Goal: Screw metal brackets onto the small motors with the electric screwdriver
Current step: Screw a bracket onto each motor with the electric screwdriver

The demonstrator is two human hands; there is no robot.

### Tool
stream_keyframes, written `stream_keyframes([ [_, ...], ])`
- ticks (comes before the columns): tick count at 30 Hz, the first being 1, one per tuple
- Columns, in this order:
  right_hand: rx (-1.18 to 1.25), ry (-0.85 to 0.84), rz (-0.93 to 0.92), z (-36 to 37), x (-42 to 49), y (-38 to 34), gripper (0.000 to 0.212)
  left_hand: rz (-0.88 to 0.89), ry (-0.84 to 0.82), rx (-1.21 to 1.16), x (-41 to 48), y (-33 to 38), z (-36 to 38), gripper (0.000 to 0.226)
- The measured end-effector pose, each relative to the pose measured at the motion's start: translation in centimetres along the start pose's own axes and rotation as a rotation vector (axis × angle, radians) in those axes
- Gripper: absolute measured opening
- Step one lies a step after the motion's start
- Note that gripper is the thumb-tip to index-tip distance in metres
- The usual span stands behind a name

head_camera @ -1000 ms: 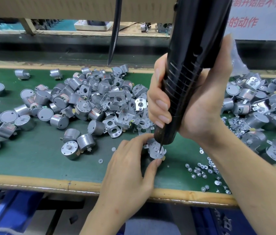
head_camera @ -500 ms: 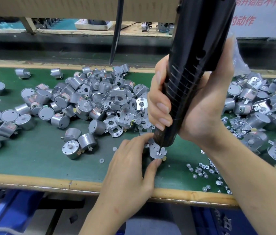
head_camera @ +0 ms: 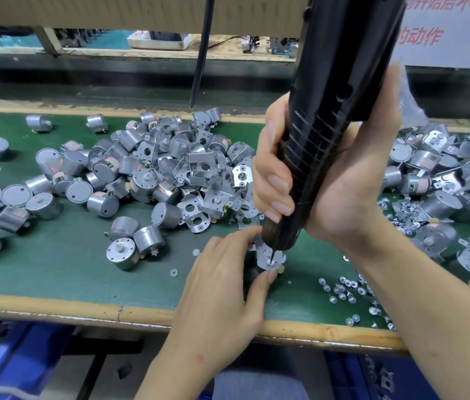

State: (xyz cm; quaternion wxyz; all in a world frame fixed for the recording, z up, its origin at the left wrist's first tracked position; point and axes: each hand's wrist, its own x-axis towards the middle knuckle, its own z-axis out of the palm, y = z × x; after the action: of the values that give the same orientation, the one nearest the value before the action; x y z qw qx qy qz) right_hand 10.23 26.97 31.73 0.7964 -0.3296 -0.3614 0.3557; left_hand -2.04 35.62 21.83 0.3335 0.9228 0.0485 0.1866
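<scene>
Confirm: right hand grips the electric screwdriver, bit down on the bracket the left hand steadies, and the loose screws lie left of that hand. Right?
Not quite. The head view shows the loose screws to the right of the left hand, by the front edge. The rest holds: the right hand grips the electric screwdriver, bit on the bracket.

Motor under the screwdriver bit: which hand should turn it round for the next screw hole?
Left, probably. The left hand pinches the motor between thumb and fingers, while the right hand is wrapped round the electric screwdriver.
</scene>
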Motion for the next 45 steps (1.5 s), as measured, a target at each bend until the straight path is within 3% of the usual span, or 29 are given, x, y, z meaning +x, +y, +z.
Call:
stream_keyframes([
  [13,0.02,-0.032,0.046,0.9,-0.4,0.4,0.086,0.014,0.045,0.079,0.3,0.3,0.4,0.033],
  [17,0.012,-0.109,0.042,1.2,-0.5,0.7,0.065,0.022,0.08,0.082,0.4,0.6,0.5,0.027],
  [22,0.038,-0.174,0.081,1.0,-0.5,0.7,0.062,0.018,0.117,0.135,0.3,1.0,0.5,0.029],
  [31,-0.006,-0.151,0.044,0.7,-0.5,0.9,0.064,-0.004,0.15,0.154,0.2,1.0,0.8,0.031],
  [39,-0.032,-0.135,-0.104,-1.0,-0.2,-0.9,0.086,-0.018,0.142,0.143,0.3,0.9,0.8,0.042],
  [45,-0.285,0.063,-0.146,-3.9,0.6,-2.5,0.077,-0.037,0.141,0.164,0.2,0.6,0.8,0.044],
])
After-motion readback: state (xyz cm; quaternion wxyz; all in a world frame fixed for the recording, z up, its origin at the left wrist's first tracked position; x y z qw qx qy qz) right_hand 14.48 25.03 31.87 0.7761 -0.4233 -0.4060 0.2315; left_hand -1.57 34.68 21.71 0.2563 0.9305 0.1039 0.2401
